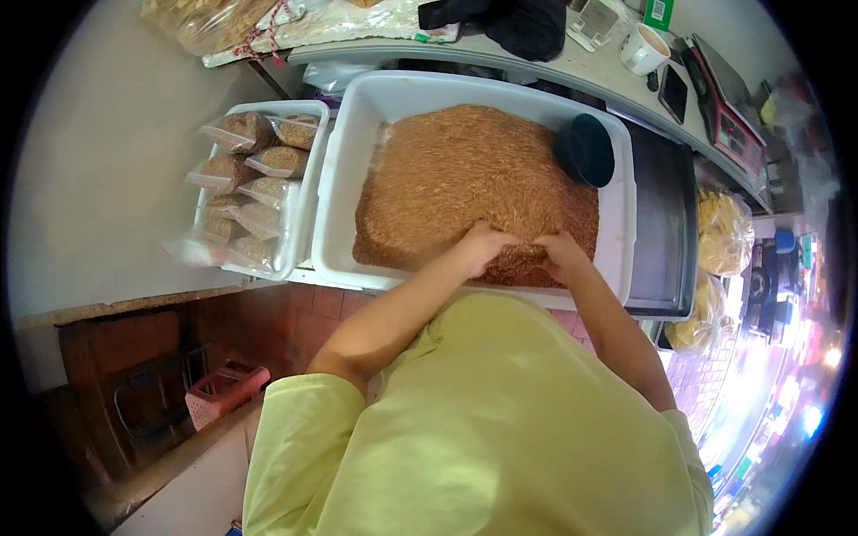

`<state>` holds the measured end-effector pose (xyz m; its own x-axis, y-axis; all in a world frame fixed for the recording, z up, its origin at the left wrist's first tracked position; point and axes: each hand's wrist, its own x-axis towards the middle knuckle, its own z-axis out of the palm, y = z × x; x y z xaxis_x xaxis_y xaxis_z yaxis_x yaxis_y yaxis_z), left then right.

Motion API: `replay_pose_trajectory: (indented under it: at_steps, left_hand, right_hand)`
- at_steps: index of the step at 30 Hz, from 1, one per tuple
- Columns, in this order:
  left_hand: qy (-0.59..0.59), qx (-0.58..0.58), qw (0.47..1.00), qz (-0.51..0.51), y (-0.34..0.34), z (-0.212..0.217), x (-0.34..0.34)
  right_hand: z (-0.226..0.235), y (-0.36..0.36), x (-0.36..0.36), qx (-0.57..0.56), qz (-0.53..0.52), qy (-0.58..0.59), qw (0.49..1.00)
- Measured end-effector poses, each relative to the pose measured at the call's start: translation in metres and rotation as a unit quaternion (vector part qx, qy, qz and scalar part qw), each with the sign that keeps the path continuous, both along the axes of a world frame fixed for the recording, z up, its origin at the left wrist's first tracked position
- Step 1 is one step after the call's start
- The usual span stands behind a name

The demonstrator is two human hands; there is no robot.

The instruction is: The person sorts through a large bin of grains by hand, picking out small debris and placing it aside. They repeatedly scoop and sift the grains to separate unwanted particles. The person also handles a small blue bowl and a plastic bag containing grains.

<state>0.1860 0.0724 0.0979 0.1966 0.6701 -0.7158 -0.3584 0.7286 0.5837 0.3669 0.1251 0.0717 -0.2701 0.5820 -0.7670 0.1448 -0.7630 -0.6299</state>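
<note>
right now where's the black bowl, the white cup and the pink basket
black bowl point(585, 148), head view, on its dark round body
white cup point(643, 50), head view, on its side wall
pink basket point(217, 394), head view, on its slatted side

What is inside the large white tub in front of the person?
The large white tub holds a heap of brown grain and a black bowl. Both hands dig in; the tub's floor beneath is hidden.

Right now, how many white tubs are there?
2. The big tub holds brown grain under both hands; the small tub, at its left, holds sealed bags. Others may be hidden.
</note>
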Motion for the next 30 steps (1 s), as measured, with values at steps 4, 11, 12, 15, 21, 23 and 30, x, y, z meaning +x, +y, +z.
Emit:
replay_pose_trajectory:
  at_steps: [4,11,12,15,21,23,30]
  left_hand:
    - [-0.089,0.026,0.993,0.067,0.02,0.007,-0.009]
    - [-0.076,0.115,0.985,0.106,0.033,0.055,-0.043]
    - [-0.04,0.127,0.985,0.114,0.029,0.053,-0.05]
    - [0.033,0.135,0.99,0.036,0.013,0.056,-0.082]
    - [0.467,0.113,0.87,-0.111,-0.046,-0.071,-0.186]
    - [0.529,-0.01,0.753,-0.391,-0.039,-0.044,-0.182]
    - [0.471,0.033,0.65,-0.596,-0.067,-0.128,-0.176]
  right_hand:
    - [0.043,0.023,-0.018,0.072,0.017,0.021,0.997]
    - [0.089,0.05,-0.043,0.079,-0.001,0.191,0.978]
    - [0.088,0.051,-0.041,0.099,0.015,0.163,0.982]
    - [0.081,0.051,-0.018,0.124,0.031,0.079,0.989]
    - [0.026,0.026,0.067,0.222,0.262,-0.284,0.895]
    - [0.001,0.016,0.102,0.224,0.409,-0.383,0.797]
    - [-0.08,0.008,0.116,0.137,0.554,-0.429,0.7]
